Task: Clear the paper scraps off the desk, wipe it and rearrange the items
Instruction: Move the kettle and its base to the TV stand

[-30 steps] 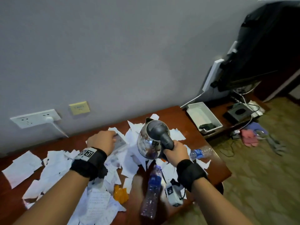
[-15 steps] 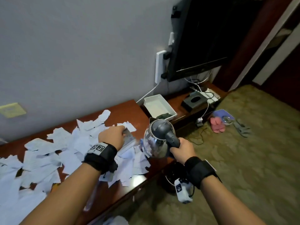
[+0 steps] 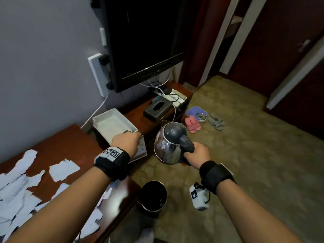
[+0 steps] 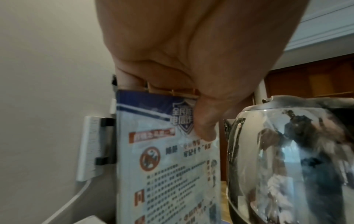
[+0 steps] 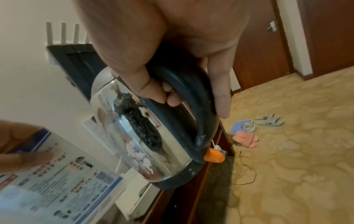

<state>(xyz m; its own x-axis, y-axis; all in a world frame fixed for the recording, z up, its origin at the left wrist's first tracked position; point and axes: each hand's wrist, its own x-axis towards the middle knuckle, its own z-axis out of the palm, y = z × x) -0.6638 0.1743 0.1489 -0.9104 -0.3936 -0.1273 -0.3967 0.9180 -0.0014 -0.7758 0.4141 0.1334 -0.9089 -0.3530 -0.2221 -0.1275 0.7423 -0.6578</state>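
Right hand (image 3: 197, 154): fingers wrapped tight round the black handle (image 5: 191, 94) of the steel kettle (image 3: 167, 146), thumb lying along the handle's outer side. Kettle is in the air, roughly upright, past the right end of the desk (image 3: 70, 142) and over the carpet (image 3: 254, 155); orange switch (image 5: 214, 156) at the handle base. Left hand (image 3: 125, 142) pinches a printed sign (image 4: 168, 166) by its top edge, thumb on the printed face, other fingers behind it. Sign is upright, just left of the kettle; can't tell if they touch. It's held at the near corner of the white tray (image 3: 112, 124). Tray sits on a low shelf (image 3: 135, 112) beyond the desk end, near the wall. Torn paper scraps (image 3: 64, 170) lie scattered over the left and near parts of the desk. Dark bin (image 3: 154, 195) on the floor just beside the desk's right end, below the kettle in the head view. On the shelf: black tissue box (image 3: 158, 107), power strip (image 3: 172, 96) with cables behind it. TV (image 3: 145, 41) on the wall above the shelf. Pink slippers (image 3: 192, 123) on the carpet near the shelf end.
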